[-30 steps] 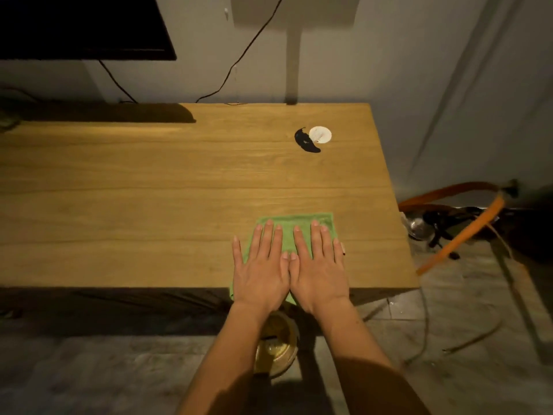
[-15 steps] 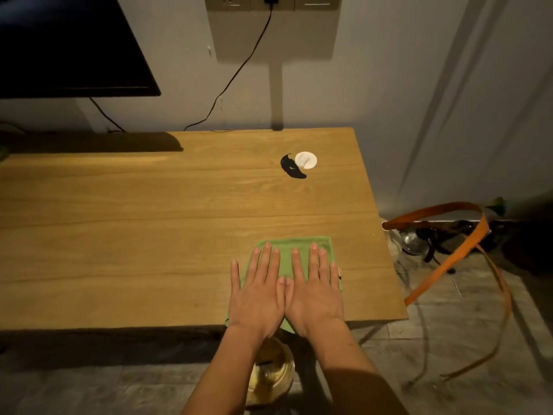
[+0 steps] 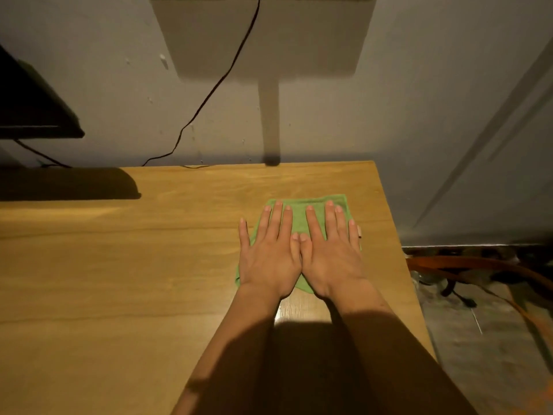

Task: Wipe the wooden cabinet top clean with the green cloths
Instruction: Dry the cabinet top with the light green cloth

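Mid-wipe: the left hand point(image 3: 267, 256) and right hand point(image 3: 330, 253) lie flat, fingers spread, pressing the cloth point(image 3: 299, 218) onto the top point(image 3: 119, 265) — gripping nothing. The cloth sits near the top's far right corner. Next, probably — sweep left across the bare wood.

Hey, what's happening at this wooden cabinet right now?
A person is wiping the cabinet top with a green cloth. The left hand and right hand lie flat on the cloth, side by side with thumbs touching, fingers spread and pointing toward the wall. The cloth sits near the top's right end, toward the back edge. A black cable runs down the wall behind.
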`<state>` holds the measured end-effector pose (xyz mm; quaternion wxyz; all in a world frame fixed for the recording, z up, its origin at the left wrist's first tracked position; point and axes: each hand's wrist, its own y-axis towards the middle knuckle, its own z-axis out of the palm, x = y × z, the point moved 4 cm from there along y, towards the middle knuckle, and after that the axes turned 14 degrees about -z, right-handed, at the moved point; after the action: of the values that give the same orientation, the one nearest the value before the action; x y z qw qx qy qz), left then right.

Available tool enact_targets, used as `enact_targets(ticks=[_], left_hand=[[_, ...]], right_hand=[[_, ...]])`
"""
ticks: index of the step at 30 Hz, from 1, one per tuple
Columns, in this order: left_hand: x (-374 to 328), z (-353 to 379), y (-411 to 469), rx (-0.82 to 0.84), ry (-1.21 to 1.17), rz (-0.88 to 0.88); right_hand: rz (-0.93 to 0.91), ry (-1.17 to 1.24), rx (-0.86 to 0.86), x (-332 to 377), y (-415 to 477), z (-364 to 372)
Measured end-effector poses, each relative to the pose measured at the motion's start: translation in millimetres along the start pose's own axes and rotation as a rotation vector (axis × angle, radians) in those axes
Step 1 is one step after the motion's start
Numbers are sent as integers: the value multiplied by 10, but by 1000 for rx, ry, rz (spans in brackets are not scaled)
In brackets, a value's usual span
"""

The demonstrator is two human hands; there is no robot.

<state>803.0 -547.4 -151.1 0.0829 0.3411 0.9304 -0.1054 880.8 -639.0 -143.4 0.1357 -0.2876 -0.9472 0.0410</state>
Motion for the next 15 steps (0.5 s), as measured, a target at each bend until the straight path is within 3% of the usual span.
enact_targets(ticks=[15], left_hand=[[-253,-71,1070,-40,-18,-17]], right_hand=[[-7,22,-32,-356,1074,-231]])
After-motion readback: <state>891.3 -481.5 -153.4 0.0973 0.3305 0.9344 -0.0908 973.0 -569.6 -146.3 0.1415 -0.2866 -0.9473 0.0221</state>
